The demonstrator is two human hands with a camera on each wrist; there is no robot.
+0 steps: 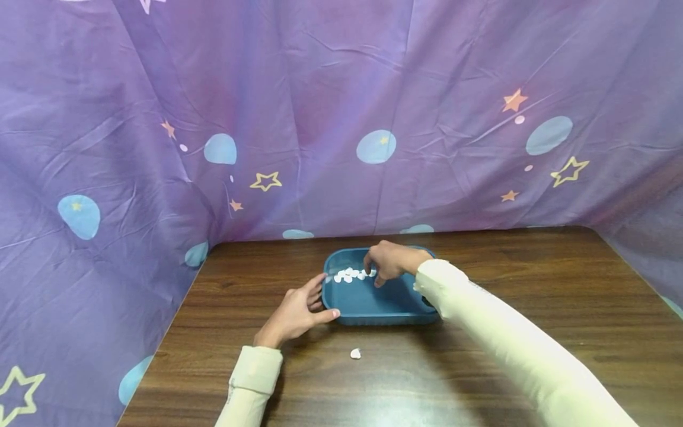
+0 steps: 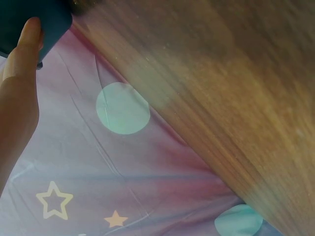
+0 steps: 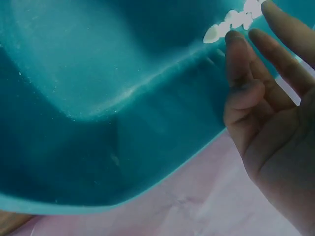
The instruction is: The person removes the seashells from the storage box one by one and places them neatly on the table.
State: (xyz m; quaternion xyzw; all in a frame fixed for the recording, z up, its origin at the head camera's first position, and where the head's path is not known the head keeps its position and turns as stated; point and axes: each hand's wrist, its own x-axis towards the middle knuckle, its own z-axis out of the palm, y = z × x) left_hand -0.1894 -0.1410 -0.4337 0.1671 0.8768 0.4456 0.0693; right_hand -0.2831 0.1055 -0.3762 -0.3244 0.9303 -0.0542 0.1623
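Head view takes in the whole blue tub [image 1: 368,302], a rounded rectangular one standing near the far edge of the wood-grain desk [image 1: 229,320], with small white petal-like pieces [image 1: 348,274] clustered in a ragged row on its floor, toward the back left. Only this view shows the lone white piece [image 1: 355,354] on the desk just in front of the tub, and both hands together. The left hand [image 1: 295,312] is spread loosely around the tub's near left corner, thumb on the front rim, fingers along the left end. The right hand [image 1: 391,260] reaches down inside, thumb and index apart, beside the row; nothing can be seen between them. Its pale sleeve [image 1: 512,341] and forearm cover part of the tub's right side.

Right wrist view brings out what the head view loses: the fingertips at the row, thumb bent inward, the other fingers parted, and light specks on the tub's inner wall. Left wrist view catches only a digit against a dark corner of the tub, plus the desk edge and the star-patterned purple cloth [image 1: 320,89] hanging behind.
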